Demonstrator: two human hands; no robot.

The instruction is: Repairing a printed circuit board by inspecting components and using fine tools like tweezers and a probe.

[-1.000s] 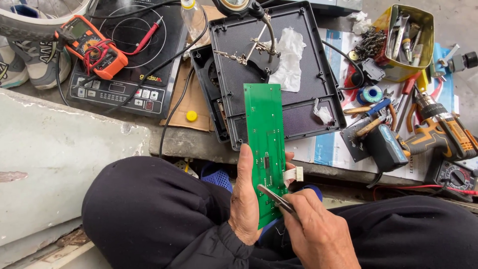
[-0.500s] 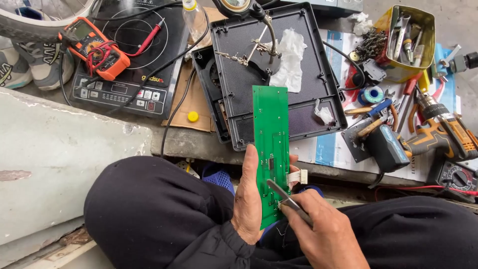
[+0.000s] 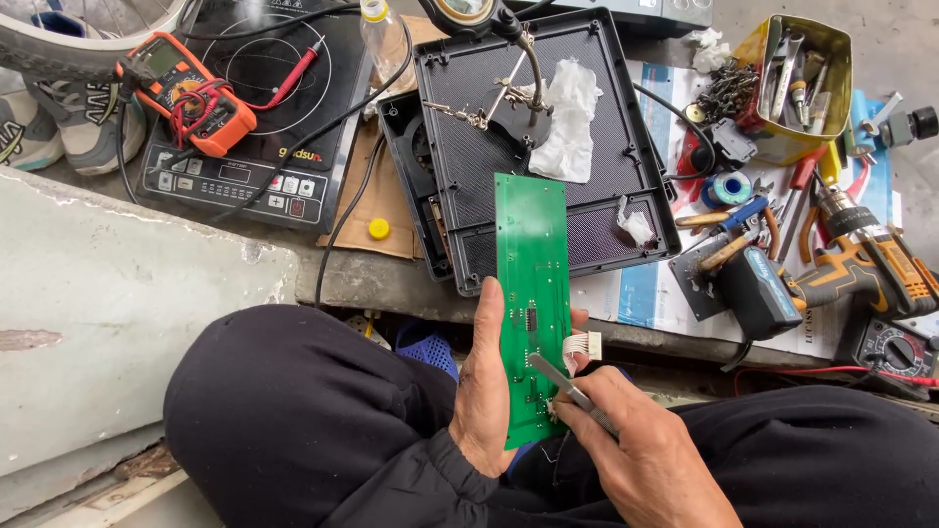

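Green circuit board point(image 3: 533, 293), long and narrow, held upright over the lap. It looks light, thin and stiff, with fragile solder joints, and is best gripped by its bare edges. The left hand point(image 3: 484, 391) clasps its lower left edge. The right hand point(image 3: 636, 455) pinches metal tweezers point(image 3: 562, 383), tips on the board beside a white connector point(image 3: 582, 344). Beyond lies an opened black cooker housing point(image 3: 597, 166).

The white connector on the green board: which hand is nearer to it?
Right. The right hand with tweezers lies just below the white connector; the left hand grips the green board's opposite edge.
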